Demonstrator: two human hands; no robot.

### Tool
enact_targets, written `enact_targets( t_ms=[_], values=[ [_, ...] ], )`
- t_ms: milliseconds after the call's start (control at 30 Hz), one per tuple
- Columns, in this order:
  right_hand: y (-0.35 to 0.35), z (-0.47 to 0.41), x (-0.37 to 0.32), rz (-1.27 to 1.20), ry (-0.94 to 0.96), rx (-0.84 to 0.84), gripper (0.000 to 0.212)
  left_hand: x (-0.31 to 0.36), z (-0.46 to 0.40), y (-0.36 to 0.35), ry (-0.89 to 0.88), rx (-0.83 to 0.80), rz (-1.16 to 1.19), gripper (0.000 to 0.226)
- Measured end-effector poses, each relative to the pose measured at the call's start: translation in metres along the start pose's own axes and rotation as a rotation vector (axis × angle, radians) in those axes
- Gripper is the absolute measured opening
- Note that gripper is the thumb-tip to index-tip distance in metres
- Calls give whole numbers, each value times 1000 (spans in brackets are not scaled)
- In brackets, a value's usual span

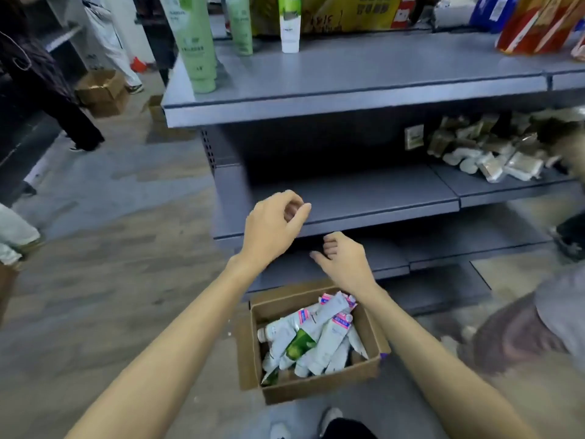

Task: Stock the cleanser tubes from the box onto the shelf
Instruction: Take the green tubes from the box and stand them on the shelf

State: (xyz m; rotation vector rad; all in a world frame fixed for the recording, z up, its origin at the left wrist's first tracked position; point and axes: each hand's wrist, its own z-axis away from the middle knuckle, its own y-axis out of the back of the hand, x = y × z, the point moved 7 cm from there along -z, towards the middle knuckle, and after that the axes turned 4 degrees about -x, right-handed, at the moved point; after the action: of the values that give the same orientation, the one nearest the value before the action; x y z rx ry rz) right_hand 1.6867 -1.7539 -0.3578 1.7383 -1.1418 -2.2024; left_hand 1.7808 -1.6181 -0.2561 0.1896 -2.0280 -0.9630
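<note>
An open cardboard box (364,372) sits on the floor at the foot of the grey shelving, with several white, pink-labelled and green cleanser tubes (319,337) piled inside. My left hand (272,226) hovers in front of the middle shelf (364,198), fingers loosely curled, holding nothing. My right hand (345,261) hangs lower, above the box's far edge, fingers loosely curled and empty. On the top shelf (348,77) stand pale green tubes (193,42) at the left and a white tube with a green top (289,23).
Packets (487,150) lie on the middle shelf's right side. Boxed goods (538,23) stand at the top right. A crouching person (544,312) is at the right edge. Other people (47,90) and cardboard boxes (101,90) are on the floor at the left.
</note>
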Motion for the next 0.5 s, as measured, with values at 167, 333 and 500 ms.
enact_targets(
  t_ms=[167,333,500],
  values=[
    [-33,42,65,55,-145,-67,46,-53,59,-70,167,-196,33,19],
    [-68,67,114,110,-256,-172,44,-92,109,-119,270,-354,18,21],
    [-96,86,153,177,-318,-262,22,-130,144,-156,362,-515,-74,23]
  ],
)
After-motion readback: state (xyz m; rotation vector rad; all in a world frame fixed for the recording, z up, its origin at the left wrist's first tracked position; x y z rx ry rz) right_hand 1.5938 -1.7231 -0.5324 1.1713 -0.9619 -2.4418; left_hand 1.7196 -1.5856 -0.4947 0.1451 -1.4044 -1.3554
